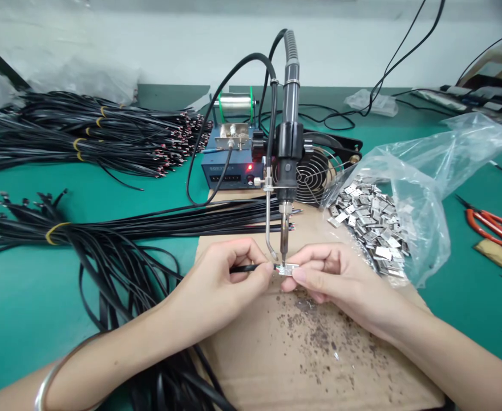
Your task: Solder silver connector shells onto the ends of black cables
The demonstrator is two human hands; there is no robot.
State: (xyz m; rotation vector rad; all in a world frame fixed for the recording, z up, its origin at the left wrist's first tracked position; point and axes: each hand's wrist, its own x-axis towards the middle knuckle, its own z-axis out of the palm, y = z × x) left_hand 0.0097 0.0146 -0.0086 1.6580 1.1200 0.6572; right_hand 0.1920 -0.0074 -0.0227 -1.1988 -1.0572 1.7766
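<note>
Nearest the camera, a silver bangle (42,393) rings the left forearm (122,351), which crosses over a loose cable bundle (109,245). The left hand (234,277) pinches a black cable (245,268) between thumb and fingers, just behind its end. The right hand (330,273) nips a small metal plate (289,270) by its right end, thumb and fingers nearly together. Cable end and plate meet under the tip of the soldering iron (284,228), above the cardboard sheet (251,354). The plate looks light, thin and stiff, probably slippery and quick to heat, so the end away from the tip seems the best hold. The cable looks bendy and easily gripped close behind its end; the wire ends, too small to make out, are likely fragile.
</note>
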